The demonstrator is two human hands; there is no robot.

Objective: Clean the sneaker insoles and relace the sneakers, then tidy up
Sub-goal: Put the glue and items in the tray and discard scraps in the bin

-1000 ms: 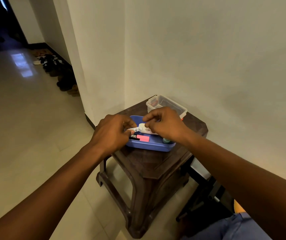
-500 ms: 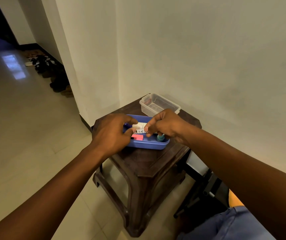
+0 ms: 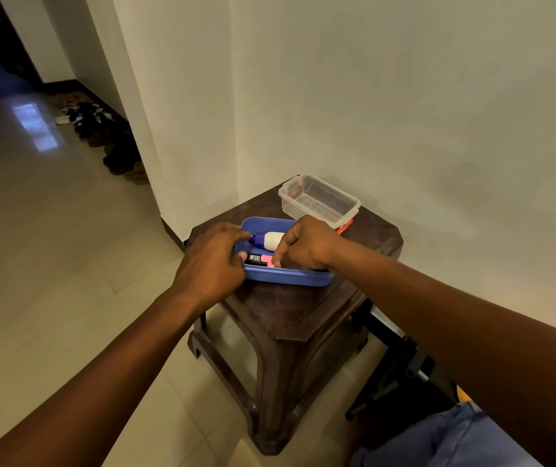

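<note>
Glue bottle [image 3: 269, 240] lies in blue tray [image 3: 286, 280] on stool, long axis left-right w/ cap toward my left hand [image 3: 211, 264], loosely curled, empty; right hand [image 3: 303, 242] nearer, fingertips curled onto marker [image 3: 259, 258].

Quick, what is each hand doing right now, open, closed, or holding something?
Left hand: fingers at the marker in the blue tray; grip cannot be told.
Right hand: fingertips on the marker; cannot tell if it holds it.
</note>
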